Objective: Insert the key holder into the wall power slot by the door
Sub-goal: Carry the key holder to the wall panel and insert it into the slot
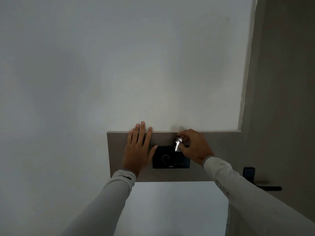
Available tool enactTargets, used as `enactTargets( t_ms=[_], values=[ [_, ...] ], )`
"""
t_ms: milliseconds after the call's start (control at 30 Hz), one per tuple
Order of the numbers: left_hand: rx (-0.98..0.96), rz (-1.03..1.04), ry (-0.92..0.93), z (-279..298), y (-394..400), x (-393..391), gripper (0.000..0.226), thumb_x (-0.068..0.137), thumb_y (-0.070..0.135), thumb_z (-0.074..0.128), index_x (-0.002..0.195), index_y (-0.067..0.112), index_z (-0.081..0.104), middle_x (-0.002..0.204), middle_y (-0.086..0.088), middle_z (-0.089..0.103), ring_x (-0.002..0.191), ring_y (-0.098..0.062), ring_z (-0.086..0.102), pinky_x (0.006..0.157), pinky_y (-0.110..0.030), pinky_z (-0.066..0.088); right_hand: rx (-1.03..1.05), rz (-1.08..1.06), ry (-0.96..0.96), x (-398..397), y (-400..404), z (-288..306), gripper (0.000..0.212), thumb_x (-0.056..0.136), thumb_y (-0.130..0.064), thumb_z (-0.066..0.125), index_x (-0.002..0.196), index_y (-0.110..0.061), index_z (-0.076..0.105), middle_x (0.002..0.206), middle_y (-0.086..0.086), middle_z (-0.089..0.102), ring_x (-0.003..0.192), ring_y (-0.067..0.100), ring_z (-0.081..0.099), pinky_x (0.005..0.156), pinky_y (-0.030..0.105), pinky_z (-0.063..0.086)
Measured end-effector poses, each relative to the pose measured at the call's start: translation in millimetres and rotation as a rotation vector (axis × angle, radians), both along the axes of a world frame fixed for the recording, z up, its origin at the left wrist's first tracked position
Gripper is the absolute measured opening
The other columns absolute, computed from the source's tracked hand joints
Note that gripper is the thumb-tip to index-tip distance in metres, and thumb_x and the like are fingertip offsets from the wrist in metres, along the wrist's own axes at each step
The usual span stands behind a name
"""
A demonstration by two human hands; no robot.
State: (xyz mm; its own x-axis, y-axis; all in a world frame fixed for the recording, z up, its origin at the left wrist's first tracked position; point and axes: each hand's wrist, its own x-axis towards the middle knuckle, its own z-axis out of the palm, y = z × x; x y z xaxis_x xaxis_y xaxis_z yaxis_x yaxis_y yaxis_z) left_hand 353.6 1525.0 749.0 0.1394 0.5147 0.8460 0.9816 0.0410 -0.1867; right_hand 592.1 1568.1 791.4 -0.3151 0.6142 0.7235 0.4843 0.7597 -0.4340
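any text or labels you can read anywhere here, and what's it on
Nothing is legible.
Small pale mark on the bottom edge of the black wall panel: too blurred to read.
Dark lettering along the right sleeve: too blurred to read.
Ring of marks around the panel's dial: too small to read.

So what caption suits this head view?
Right hand lowers silver key toward black wall switch panel; left hand flat alongside.

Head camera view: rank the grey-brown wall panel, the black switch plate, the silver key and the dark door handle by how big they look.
Largest to smallest:
1. Grey-brown rectangular wall panel
2. Black rectangular switch plate
3. Dark door handle, lock plate included
4. Silver metal key, partly hidden in the right hand
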Motion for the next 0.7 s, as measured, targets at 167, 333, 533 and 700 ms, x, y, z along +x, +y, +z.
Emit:
enactTargets(
  t_ms=[167,333,533,700],
  values=[
    [-0.007,0.0,0.0,-0.3,0.1,-1.0,0.067,0.105,0.049,0.045,0.155,0.005,0.044,0.164,-0.029,0.037,0.152,-0.047,0.036,0.12,-0.062,0.041,0.09,-0.054,-0.076,-3.9,-1.4,10.9,0.018,0.089,-0.022,0.064,0.094,-0.01,0.077,0.093,0.009,0.073,0.087,0.026,0.067,0.083,0.041,0.053],
    [-0.022,0.002,-0.01,-1.4,0.1,-0.4,0.067,0.106,0.05,0.042,0.156,0.006,0.043,0.165,-0.029,0.036,0.154,-0.046,0.034,0.121,-0.062,0.04,0.084,-0.076,-0.14,-6.7,-0.2,19.4,0.02,0.092,-0.018,0.06,0.091,-0.007,0.077,0.091,0.013,0.074,0.084,0.029,0.067,0.08,0.041,0.053],
    [-0.07,0.028,0.004,-1.9,1.6,-2.0,0.07,0.107,0.052,0.04,0.16,0.008,0.035,0.169,-0.028,0.028,0.156,-0.045,0.028,0.124,-0.062,0.036,0.015,-0.101,-0.268,-2.0,0.0,20.8,0.025,0.095,-0.019,0.055,0.09,-0.007,0.076,0.088,0.012,0.074,0.08,0.027,0.065,0.075,0.038,0.052],
    [-0.105,0.039,-0.019,-3.0,2.1,-1.8,0.072,0.107,0.054,0.03,0.165,0.011,0.022,0.173,-0.025,0.018,0.16,-0.043,0.016,0.128,-0.061,0.03,-0.017,-0.119,-0.269,-3.1,-2.6,22.4,0.024,0.096,-0.022,0.056,0.096,-0.009,0.076,0.094,0.01,0.076,0.084,0.026,0.067,0.082,0.042,0.055]
  ],
)
